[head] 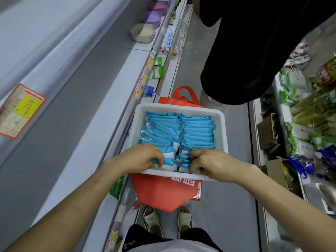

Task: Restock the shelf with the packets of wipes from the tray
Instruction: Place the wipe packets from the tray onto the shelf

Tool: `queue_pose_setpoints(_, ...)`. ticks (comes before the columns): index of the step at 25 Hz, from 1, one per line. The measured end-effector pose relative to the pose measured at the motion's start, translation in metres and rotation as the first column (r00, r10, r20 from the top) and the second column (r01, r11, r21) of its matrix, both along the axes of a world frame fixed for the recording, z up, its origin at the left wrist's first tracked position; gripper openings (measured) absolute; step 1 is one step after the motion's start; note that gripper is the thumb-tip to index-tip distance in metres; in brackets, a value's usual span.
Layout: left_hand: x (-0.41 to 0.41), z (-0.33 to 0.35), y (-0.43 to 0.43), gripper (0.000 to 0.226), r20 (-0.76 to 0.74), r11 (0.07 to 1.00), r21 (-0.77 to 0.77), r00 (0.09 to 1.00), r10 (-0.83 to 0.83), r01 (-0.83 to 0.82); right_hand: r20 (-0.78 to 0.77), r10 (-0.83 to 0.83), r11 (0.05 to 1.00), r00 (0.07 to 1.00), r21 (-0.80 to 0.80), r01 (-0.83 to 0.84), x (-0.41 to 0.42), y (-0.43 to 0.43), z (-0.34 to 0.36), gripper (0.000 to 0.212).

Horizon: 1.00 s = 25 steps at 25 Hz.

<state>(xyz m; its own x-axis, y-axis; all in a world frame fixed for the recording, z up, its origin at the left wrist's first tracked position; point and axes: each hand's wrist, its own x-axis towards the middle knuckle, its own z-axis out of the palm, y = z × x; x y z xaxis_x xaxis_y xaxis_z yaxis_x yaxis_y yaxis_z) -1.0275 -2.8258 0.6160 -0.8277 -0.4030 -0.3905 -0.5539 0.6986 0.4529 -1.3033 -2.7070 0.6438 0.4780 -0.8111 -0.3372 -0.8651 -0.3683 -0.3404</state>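
Left hand [143, 157] and right hand [209, 162] each grip the nearest packets of wipes [196, 131] in the white tray [222, 124] perched on a red bag [163, 193], and I fear a loose bunch spilling, or the tray tipping, on lifting toward the shelf [76, 110].

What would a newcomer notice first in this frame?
The white tray at centre, packed with two rows of bright blue packets of wipes, sits over a red bag. The left hand and right hand both grip packets at the tray's near end. Next comes the yellow 13.9 price tag on the shelf edge at far left.
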Motion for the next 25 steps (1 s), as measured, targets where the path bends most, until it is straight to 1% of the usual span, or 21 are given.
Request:
queue_pose_setpoints(3, 0.002, 0.002, 0.002, 0.027, -0.028, 1.000, -0.001, 1.000, 0.012, -0.012, 0.021, -0.009, 1.000, 1.000, 0.013, 0.009, -0.003, -0.005, 0.001, 0.040)
queue_pose_setpoints(6, 0.007, 0.016, 0.003, 0.026, -0.074, 0.998, -0.009, 0.995, 0.068, -0.069, 0.056, -0.040, 0.998, 0.998, 0.057, 0.037, -0.009, -0.015, 0.010, 0.040)
queue_pose_setpoints(8, 0.010, 0.033, 0.001, 0.027, -0.122, 0.990, -0.013, 0.983, 0.140, -0.143, 0.074, -0.043, 0.997, 0.996, 0.059, 0.039, -0.012, -0.029, 0.021, 0.041)
queue_pose_setpoints(12, 0.019, 0.079, -0.008, 0.032, -0.221, 0.949, -0.087, 0.935, 0.279, -0.303, 0.096, -0.010, 1.000, 0.995, -0.020, 0.012, -0.009, -0.066, 0.057, 0.048)
queue_pose_setpoints(15, 0.032, 0.120, -0.011, 0.033, -0.281, 0.901, -0.172, 0.897, 0.342, -0.397, 0.129, 0.067, 0.994, 0.989, -0.091, -0.055, 0.000, -0.097, 0.089, 0.049)
queue_pose_setpoints(18, 0.053, 0.164, -0.009, 0.030, -0.312, 0.826, -0.240, 0.847, 0.431, -0.509, 0.127, 0.175, 0.975, 0.976, -0.160, -0.154, 0.014, -0.127, 0.122, 0.047)
queue_pose_setpoints(20, 0.065, 0.191, -0.003, 0.030, -0.344, 0.775, -0.264, 0.807, 0.480, -0.574, 0.134, 0.251, 0.950, 0.959, -0.224, -0.217, 0.026, -0.144, 0.148, 0.045)
queue_pose_setpoints(22, 0.072, 0.216, 0.012, 0.029, -0.380, 0.741, -0.254, 0.769, 0.515, -0.622, 0.150, 0.322, 0.918, 0.935, -0.289, -0.270, 0.041, -0.156, 0.178, 0.046)
queue_pose_setpoints(25, 0.077, 0.249, 0.035, 0.029, -0.412, 0.668, -0.313, 0.730, 0.545, -0.675, 0.132, 0.400, 0.875, 0.907, -0.349, -0.335, 0.058, -0.168, 0.223, 0.045)
